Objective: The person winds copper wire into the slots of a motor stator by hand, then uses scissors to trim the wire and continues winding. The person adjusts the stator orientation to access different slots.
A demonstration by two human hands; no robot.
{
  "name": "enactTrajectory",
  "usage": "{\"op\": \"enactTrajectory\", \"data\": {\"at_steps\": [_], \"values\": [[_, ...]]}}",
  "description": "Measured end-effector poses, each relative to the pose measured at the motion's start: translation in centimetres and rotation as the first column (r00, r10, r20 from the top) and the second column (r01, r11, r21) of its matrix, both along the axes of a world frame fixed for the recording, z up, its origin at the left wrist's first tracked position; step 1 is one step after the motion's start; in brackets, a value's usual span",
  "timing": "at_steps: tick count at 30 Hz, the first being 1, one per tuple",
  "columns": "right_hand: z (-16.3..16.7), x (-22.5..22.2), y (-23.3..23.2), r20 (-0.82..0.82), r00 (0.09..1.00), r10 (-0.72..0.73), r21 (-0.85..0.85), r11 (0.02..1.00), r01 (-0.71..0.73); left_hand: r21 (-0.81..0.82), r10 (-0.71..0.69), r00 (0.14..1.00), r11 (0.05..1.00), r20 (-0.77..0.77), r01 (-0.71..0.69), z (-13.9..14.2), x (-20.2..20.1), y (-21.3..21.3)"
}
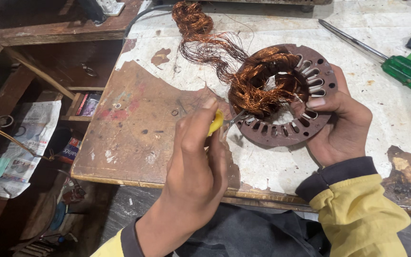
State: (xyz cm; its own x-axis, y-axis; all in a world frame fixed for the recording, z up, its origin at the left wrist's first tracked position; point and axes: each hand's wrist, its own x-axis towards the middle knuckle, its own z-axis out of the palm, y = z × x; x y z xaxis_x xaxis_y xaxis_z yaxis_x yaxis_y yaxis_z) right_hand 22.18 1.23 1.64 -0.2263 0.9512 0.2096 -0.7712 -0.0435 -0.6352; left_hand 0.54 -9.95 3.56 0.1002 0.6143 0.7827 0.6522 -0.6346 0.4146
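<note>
1. My left hand [193, 157] is closed round a small tool with a yellow handle [216, 122]. Its thin metal tip [238, 118] reaches the lower edge of the copper winding [258, 83].
2. My right hand [336, 119] grips the stator ring [286, 95] from the right side. The thumb lies across the slotted inner teeth and the other fingers are wrapped behind the rim. The ring is tilted up toward me, with its lower edge on or just above the bench [134, 119]; I cannot tell which.
3. The ring sits near the middle of the bench, on the pale, worn part of the top, close to the front edge.
4. A long tangle of loose copper wire [196, 28] trails from the winding up and to the left across the bench toward the far edge.
5. I judge the ring to be heavy and stiff: a rusty brown stack of metal with hard edges around each slot. The outer rim, where my right hand has it, looks like the safe place to hold, clear of the wire.
6. The wire seems to be the opposite: light, springy, thin and easy to snag or kink. The bunched strands would take a pull better than single hairs, which I expect would snap.
7. A screwdriver with a green handle [407, 72] lies well apart at the right of the bench, its shaft pointing up and left.
8. Below the bench on the left are a newspaper [22, 147] and odd clutter on a lower shelf.
</note>
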Motion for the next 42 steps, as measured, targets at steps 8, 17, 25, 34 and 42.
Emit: {"op": "enactTrajectory", "data": {"at_steps": [8,17,25,34,42], "values": [[0.9,-0.9,-0.6,0.08,0.995,-0.063,-0.031,0.997,0.065,0.083,0.079,0.997,0.994,-0.015,-0.078,-0.7,0.6,1.4],[-0.6,-0.2,0.1,0.032,0.999,-0.031,-0.032,0.999,0.032,0.002,-0.02,0.947,1.0,0.32,0.021,-3.5,0.9,2.6],[-1.1,0.1,0.2,0.029,0.999,-0.023,-0.019,1.0,0.023,-0.106,-0.012,0.773,0.989,0.634,0.102,-4.1,2.4,1.9],[-0.4,-1.1,-0.6,0.085,0.996,-0.034,-0.09,0.995,0.042,-0.039,0.028,0.624,0.999,0.781,0.004,-4.8,3.1,0.4],[-0.2,-1.3,-0.9,0.065,0.995,-0.07,-0.189,0.979,0.081,-0.245,0.23,0.289,0.969,0.929,0.018,-3.6,3.8,0.2]]}}
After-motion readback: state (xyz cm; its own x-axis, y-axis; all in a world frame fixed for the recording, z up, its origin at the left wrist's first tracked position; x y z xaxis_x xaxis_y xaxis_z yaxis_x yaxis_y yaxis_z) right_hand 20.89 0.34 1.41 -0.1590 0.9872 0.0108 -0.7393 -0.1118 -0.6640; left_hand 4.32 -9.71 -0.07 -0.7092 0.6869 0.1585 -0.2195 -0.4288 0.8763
